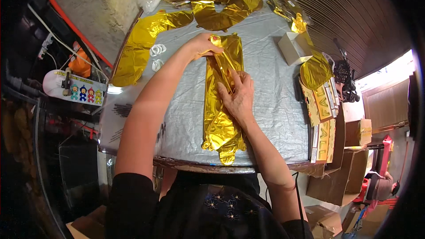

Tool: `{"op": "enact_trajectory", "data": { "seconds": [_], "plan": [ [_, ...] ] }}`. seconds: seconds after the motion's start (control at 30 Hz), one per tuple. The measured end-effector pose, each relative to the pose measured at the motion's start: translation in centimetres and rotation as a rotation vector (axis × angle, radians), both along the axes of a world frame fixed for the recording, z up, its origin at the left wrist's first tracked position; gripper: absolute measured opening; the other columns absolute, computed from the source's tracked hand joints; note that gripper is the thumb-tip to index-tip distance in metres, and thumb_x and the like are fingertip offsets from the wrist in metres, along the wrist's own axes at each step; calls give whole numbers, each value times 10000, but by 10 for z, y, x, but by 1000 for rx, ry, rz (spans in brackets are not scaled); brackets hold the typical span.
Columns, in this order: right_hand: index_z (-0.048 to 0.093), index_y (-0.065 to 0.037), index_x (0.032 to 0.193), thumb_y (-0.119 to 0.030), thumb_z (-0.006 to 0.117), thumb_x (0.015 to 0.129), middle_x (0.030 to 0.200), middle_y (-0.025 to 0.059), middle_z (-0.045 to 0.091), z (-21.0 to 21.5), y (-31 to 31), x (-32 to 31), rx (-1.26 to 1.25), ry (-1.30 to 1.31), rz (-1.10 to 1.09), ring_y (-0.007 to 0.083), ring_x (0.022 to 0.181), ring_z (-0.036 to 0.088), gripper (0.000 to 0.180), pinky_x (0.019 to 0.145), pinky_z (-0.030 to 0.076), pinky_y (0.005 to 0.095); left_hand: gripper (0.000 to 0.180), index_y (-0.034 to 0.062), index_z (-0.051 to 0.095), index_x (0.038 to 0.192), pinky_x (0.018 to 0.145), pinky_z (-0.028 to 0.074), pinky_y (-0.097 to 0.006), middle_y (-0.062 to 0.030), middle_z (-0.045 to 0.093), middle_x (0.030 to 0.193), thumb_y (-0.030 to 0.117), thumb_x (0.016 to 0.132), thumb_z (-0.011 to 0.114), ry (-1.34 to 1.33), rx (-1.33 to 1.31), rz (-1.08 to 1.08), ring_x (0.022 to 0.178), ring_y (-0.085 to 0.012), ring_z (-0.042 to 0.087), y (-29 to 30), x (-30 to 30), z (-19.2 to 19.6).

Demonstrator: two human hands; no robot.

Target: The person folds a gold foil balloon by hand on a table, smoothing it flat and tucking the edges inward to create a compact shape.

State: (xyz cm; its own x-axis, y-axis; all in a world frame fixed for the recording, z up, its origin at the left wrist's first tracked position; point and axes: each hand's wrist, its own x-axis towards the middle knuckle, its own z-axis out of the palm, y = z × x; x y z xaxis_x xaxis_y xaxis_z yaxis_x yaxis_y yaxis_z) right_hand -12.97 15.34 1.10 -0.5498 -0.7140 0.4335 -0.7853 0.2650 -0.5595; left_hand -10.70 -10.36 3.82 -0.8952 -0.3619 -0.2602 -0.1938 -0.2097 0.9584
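Observation:
A gold foil balloon (217, 124), flat and folded into a long strip, lies lengthwise in front of me on the table. My left hand (205, 46) is closed on its far left corner, thumb over the foil and some fingers hidden. Lower down, my right hand (240, 96) rests on the strip's right side with its fingers apart, touching the creased foil. A narrow tab of the balloon points toward the near table edge.
More flat gold balloons (133, 57) lie along the table's (181, 119) left and far sides. White rings (157, 50) sit left of my forearm. At the right are a white open box (295, 49) and printed packages (321, 104); cardboard boxes (332, 177) stand beyond the edge.

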Motion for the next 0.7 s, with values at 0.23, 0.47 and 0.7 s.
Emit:
{"op": "enact_trajectory", "data": {
  "seconds": [0.23, 0.47, 0.7],
  "plan": [
    [660, -100, 1411, -378, 763, 937, 1382, 191, 573, 6, -1, 8, 74, 46, 39, 388, 1200, 540, 559, 982, 447, 489, 702, 55, 570, 1449, 997, 572, -372, -112, 703, 1288, -26, 816, 861, 14, -305, 139, 1175, -237, 695, -5, 8, -29],
    [654, -116, 1423, -489, 710, 954, 1445, 196, 549, 1, -4, 13, 186, 170, 18, 392, 1238, 522, 602, 1003, 419, 524, 740, 129, 597, 1468, 1084, 516, -393, -160, 654, 1409, 25, 776, 836, 219, -1333, 314, 1239, -356, 658, 1, 19, -26],
    [645, -133, 1428, -507, 709, 951, 1455, 189, 541, 1, 0, 9, 210, 159, -3, 392, 1233, 522, 609, 999, 418, 529, 216, 68, 796, 1154, 1037, 539, -351, -87, 761, 1259, 138, 962, 726, 378, -971, -219, 1167, -241, 706, 42, -7, -13]
  ]
}}
